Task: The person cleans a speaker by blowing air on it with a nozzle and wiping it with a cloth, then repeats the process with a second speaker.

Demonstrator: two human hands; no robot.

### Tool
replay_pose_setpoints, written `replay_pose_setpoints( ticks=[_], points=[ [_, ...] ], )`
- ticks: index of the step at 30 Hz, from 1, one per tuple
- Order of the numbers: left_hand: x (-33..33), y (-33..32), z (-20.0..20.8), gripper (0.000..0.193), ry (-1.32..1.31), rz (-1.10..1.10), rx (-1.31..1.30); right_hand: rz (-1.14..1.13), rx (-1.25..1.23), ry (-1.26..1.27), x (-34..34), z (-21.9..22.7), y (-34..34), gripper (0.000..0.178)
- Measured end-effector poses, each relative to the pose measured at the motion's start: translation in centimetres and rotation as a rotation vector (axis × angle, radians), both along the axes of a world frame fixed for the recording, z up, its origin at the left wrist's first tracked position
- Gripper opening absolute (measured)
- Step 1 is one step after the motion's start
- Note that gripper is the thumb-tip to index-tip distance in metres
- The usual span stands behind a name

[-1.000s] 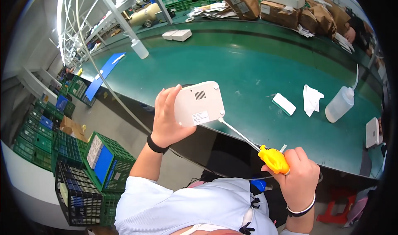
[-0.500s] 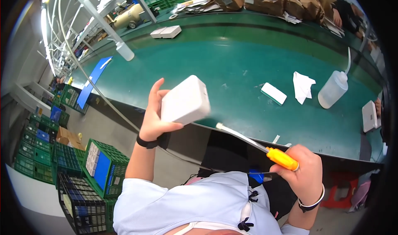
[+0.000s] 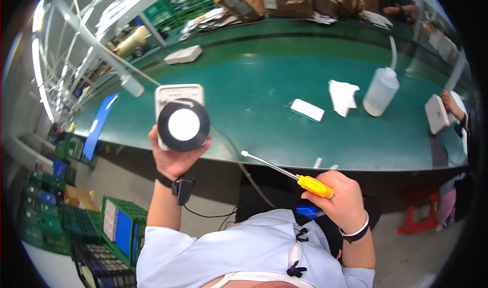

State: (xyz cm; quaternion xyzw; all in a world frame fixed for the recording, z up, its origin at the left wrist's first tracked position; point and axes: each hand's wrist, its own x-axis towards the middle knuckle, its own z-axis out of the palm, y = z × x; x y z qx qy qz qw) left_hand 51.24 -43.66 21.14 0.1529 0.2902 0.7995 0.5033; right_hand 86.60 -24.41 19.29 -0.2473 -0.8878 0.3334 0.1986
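Observation:
My left hand (image 3: pixel 175 161) grips a white rounded-square device (image 3: pixel 180 91) above the bench's near edge at left. The device's face is turned up toward me. A round black ring (image 3: pixel 165 130) with a white disc (image 3: pixel 184 125) in its centre covers much of that face. Part of a row of small dark marks shows above the ring. Wrapped round a yellow handle, my right hand (image 3: pixel 345 199) holds a screwdriver (image 3: pixel 314 186). Its metal shaft points up and left toward the bench edge and ends in a pale tip, apart from the device.
On the green bench (image 3: pixel 254 79) lie a white block (image 3: pixel 307 110) and a crumpled cloth (image 3: pixel 343 96), beside a squeeze bottle (image 3: pixel 381 92). Another person's hand (image 3: pixel 452 105) holds a white device at far right. Green crates (image 3: pixel 124 227) stand at lower left; a red stool (image 3: pixel 419 211) at right.
My left hand has turned the device from its plain white back to the face with the black ring. The view has shifted, and the screwdriver stays in my right hand.

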Motion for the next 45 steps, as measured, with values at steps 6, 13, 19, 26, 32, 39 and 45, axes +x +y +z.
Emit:
replay_pose_setpoints(
  ticks=[6, 13, 19, 26, 32, 39, 45],
  points=[
    [1.5, -0.2, -1.0, 0.097, 0.611, 0.172, -0.116, -0.341, -0.212, 0.548, 4.3, -4.7, 1.5, 0.027],
    [6.2, 2.2, -0.4, 0.109, 1.228, 0.284, -0.167, -0.876, -0.120, 0.935, 9.5, -10.0, 8.8, 0.027],
    [7.9, 5.6, -1.8, 0.106, 1.732, 0.408, -0.086, -1.087, -0.252, 1.121, 10.7, -16.3, 12.3, 0.024],
    [7.5, 7.0, -3.8, 0.111, 1.741, 0.434, 0.132, -1.097, -0.414, 1.026, 10.0, -18.7, 11.3, 0.030],
    [7.0, 7.1, -4.2, 0.113, 1.697, 0.426, 0.247, -0.639, -0.678, 0.362, 9.1, -14.7, 4.9, 0.018],
    [6.6, 5.6, -5.9, 0.118, 1.563, 0.461, 0.390, -0.214, 0.040, 0.244, -0.4, 0.3, 7.0, 0.017],
    [8.0, 2.0, -4.7, 0.122, 1.618, 0.478, 0.120, -0.360, 0.344, -0.358, -11.3, -3.2, 20.1, 0.034]
  ],
)
